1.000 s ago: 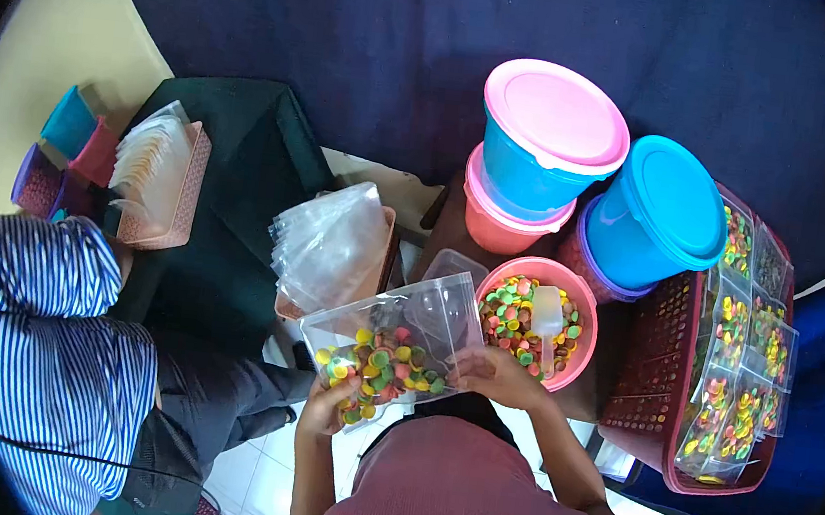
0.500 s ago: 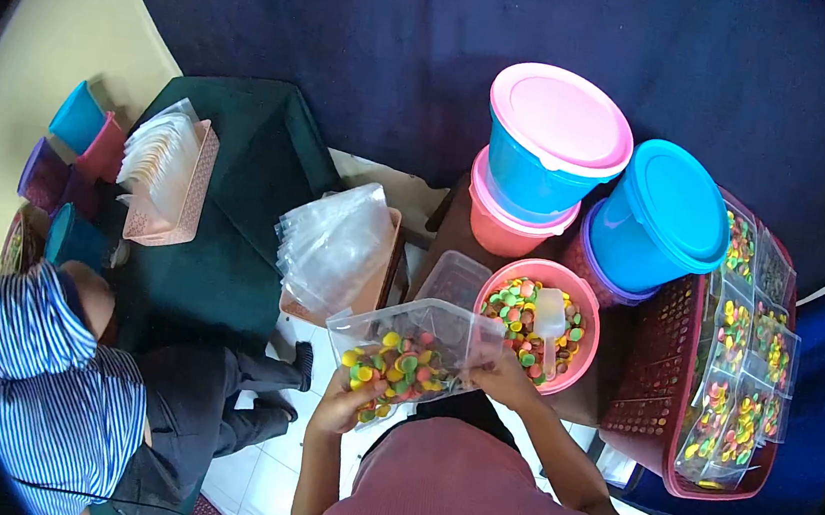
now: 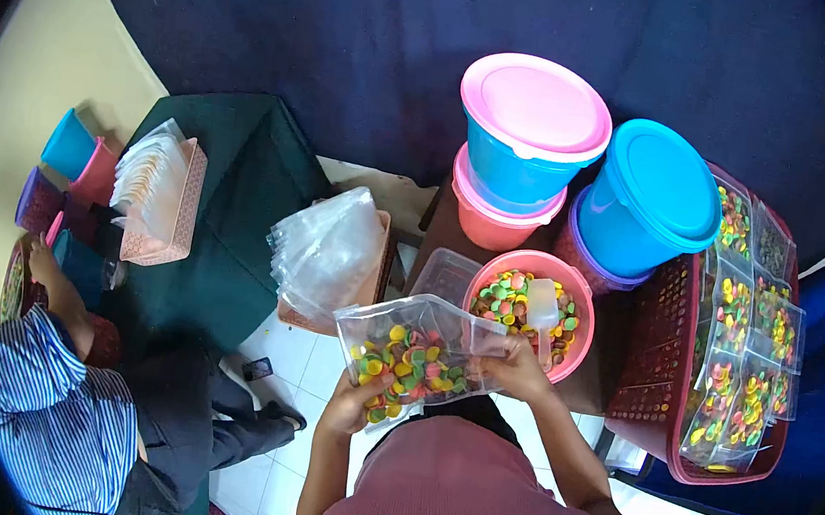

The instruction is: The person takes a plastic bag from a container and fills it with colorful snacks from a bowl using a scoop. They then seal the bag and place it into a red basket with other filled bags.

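Observation:
A clear plastic bag (image 3: 406, 322), partly filled with small round yellow, green, red and brown pieces, is held in front of my chest. My left hand (image 3: 349, 404) grips its lower left side, thumb over the plastic. At the opposite side, the fingers of my right hand (image 3: 519, 367) are closed on the bag's edge. Just beyond my right hand stands a pink tub (image 3: 579, 347) of the same colourful pieces, with a whitish scoop (image 3: 542, 306) resting in it. An open clear container (image 3: 444, 273) sits beside the tub, partly hidden by the bag.
Lidded tubs (image 3: 534, 109) are stacked behind, with a blue-lidded tub (image 3: 652, 197) alongside. At right, a maroon basket (image 3: 651, 383) holds several filled bags. Empty bags (image 3: 328, 249) fill a basket at left. Another person (image 3: 54, 411) is at far left, beside a green-covered table (image 3: 228, 198).
The view has shifted slightly. Both hands still hold the bag, which is a little more level. The other person's arm now reaches forward, and a phone shows on the floor.

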Available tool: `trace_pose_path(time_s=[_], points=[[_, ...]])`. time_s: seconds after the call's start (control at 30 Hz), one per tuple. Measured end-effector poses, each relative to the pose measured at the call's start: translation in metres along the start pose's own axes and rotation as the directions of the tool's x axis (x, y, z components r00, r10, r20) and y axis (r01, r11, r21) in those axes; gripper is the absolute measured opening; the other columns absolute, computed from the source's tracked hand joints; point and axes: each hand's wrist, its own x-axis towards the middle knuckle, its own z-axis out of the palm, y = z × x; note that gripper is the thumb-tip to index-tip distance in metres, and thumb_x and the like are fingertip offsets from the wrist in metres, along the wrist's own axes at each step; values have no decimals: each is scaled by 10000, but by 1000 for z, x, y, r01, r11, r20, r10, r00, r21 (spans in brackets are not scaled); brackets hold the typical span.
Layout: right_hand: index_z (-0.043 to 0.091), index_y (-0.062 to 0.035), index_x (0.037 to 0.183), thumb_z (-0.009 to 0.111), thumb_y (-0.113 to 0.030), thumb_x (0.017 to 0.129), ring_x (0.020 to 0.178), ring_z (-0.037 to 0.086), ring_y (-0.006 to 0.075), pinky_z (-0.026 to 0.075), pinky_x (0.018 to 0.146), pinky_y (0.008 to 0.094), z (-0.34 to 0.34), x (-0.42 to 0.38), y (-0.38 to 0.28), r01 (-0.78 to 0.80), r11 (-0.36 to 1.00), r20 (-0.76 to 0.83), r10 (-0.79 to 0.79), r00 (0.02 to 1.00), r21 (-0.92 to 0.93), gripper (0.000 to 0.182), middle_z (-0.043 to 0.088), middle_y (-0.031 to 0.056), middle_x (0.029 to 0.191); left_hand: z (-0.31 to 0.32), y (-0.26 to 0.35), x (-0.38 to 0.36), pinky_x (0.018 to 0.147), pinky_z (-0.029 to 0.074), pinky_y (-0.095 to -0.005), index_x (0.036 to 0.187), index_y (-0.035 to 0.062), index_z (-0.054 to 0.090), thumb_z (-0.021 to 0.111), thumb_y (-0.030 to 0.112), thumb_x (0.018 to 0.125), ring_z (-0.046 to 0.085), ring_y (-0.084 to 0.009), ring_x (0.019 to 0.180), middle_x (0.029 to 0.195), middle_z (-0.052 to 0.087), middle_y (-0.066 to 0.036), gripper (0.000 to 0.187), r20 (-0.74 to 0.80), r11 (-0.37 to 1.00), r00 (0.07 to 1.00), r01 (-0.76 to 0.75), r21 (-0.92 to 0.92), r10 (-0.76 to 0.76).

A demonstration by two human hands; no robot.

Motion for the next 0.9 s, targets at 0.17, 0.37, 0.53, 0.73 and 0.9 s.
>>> trace_pose_path(time_s=[0.17,0.37,0.53,0.73,0.9], points=[[595,9,829,612,0,703,639,547,75,451,571,221,0,-5,-1,-3,995,-12,2,1000,-103,128,593,26,719,-7,-2,3,759,478,-318,1105,-52,387,556,34,758,552,-230,906,1046,506,-152,395,59,998,998,22,64,-26],[572,-3,922,637,-60,715,710,541,73,452,614,219,-11,-8,2,-15,995,64,21,998,-99,224,585,35,801,-5,0,1,767,481,-347,1131,-55,373,556,48,761,549,-240,917,1053,500,-158,425,38,996,997,65,57,-67],[518,-20,1038,606,-84,759,792,555,103,474,689,246,-3,-12,-30,32,969,41,-23,999,-244,299,583,45,888,-9,1,-3,763,481,-442,1174,-15,345,549,60,762,526,-283,961,1102,464,-170,466,49,996,995,84,10,-84],[553,-12,940,552,29,743,724,568,107,498,621,263,-1,-4,-9,111,994,5,-111,994,-3,201,592,48,814,-6,2,-1,774,473,-445,1162,-20,356,558,68,754,525,-284,962,1086,478,-163,464,-6,993,993,117,30,-117],[568,-12,873,568,58,708,740,571,105,498,642,256,0,-8,-24,-61,997,17,62,998,-40,179,591,39,803,-16,1,3,769,478,-372,1145,-28,369,564,51,746,543,-249,935,1043,511,-143,452,41,993,993,111,49,-113]])
